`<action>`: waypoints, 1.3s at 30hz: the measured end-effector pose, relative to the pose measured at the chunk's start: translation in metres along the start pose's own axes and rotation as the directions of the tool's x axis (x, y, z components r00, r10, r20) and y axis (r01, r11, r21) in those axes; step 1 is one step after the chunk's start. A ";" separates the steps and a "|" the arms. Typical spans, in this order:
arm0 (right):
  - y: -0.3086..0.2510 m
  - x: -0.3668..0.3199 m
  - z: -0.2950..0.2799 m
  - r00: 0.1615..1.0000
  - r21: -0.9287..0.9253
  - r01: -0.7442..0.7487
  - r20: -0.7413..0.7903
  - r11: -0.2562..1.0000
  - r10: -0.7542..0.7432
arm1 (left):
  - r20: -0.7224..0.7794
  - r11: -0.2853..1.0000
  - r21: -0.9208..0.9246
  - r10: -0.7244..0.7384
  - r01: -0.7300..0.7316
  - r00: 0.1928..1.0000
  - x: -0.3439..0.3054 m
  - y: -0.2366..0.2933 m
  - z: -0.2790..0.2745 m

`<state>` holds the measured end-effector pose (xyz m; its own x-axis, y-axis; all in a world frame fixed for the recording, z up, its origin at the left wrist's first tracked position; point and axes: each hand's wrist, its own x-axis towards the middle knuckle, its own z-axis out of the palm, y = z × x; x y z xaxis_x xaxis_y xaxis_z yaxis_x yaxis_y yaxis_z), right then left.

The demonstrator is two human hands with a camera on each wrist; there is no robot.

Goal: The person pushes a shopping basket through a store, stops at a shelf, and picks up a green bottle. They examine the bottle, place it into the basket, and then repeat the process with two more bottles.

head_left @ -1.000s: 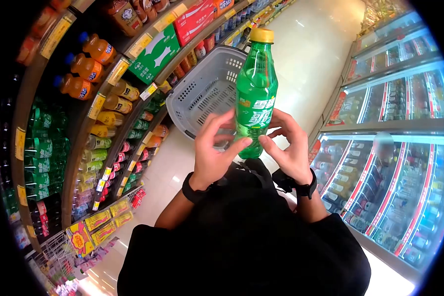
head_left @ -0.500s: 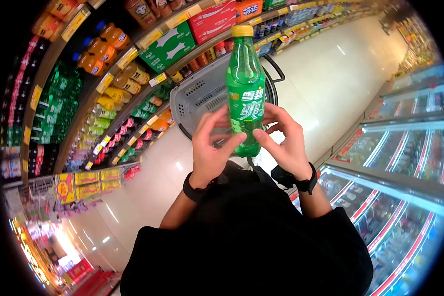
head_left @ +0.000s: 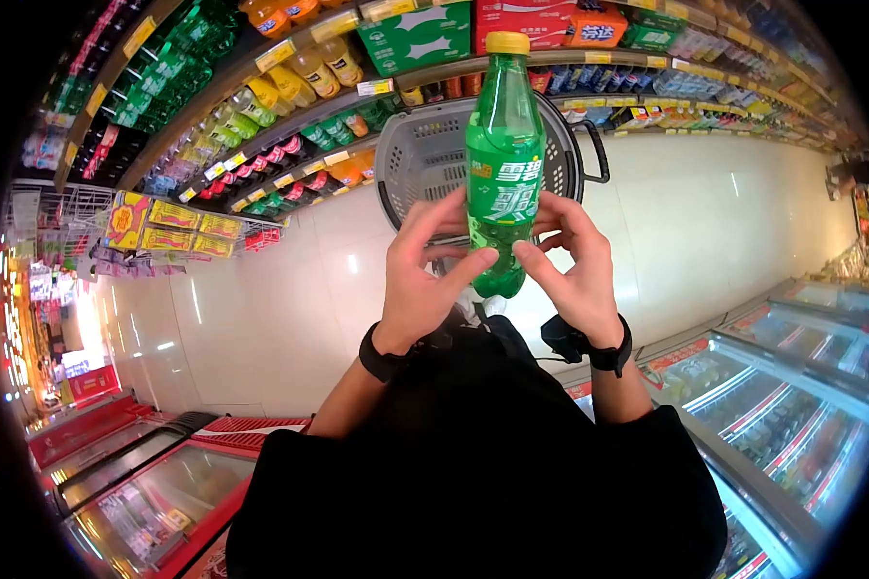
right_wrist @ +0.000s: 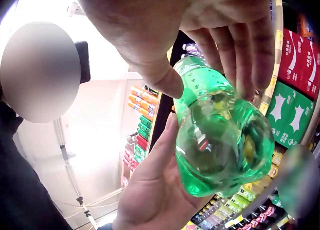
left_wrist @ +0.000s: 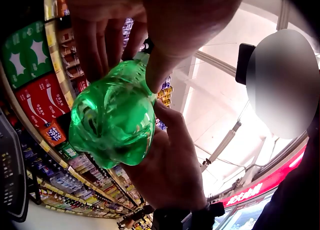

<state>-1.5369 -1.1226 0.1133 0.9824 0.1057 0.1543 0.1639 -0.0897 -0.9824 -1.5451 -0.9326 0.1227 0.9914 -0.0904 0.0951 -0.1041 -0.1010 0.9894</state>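
A green plastic soda bottle (head_left: 505, 164) with a yellow cap and white lettering on its label stands nearly upright in front of the body in the head view. My left hand (head_left: 423, 275) holds its lower part from the left, and my right hand (head_left: 581, 275) holds it from the right. Both thumbs press on the near side, below the label, with the fingers curving round behind. The wrist views look at the bottle's lobed base (left_wrist: 112, 122) from below, with thumb and fingers of both hands around it. Beyond the bottle, a grey shopping basket (head_left: 406, 159) is partly hidden by it.
Shelves of drinks curve along the far side, with a green carton (head_left: 415, 43) and a red carton (head_left: 521, 21) on them. Glass-fronted coolers (head_left: 772, 386) stand at right, a red chest freezer (head_left: 154, 482) at lower left. Pale tiled floor (head_left: 261, 299) lies between.
The head view has turned left, so the drink shelves now run across the top and the red freezer has come into view. Both hands keep hold of the bottle.
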 end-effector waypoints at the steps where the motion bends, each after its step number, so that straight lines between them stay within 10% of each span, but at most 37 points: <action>1: -0.001 0.003 0.000 1.000 -0.003 0.002 0.016 1.000 -0.002 | -0.003 1.000 0.000 0.011 -0.011 1.000 0.002 -0.001 -0.002; 39: 0.011 0.073 0.040 0.989 -0.142 -0.145 -0.026 0.979 0.143 | 0.065 0.985 -0.164 -0.052 0.062 0.997 0.076 -0.050 -0.049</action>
<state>-1.4666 -1.0765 0.1101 0.9977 0.0657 0.0152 0.0308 -0.2438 -0.9693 -1.4605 -0.8858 0.0855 0.9882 -0.1489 0.0359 -0.0277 0.0570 0.9980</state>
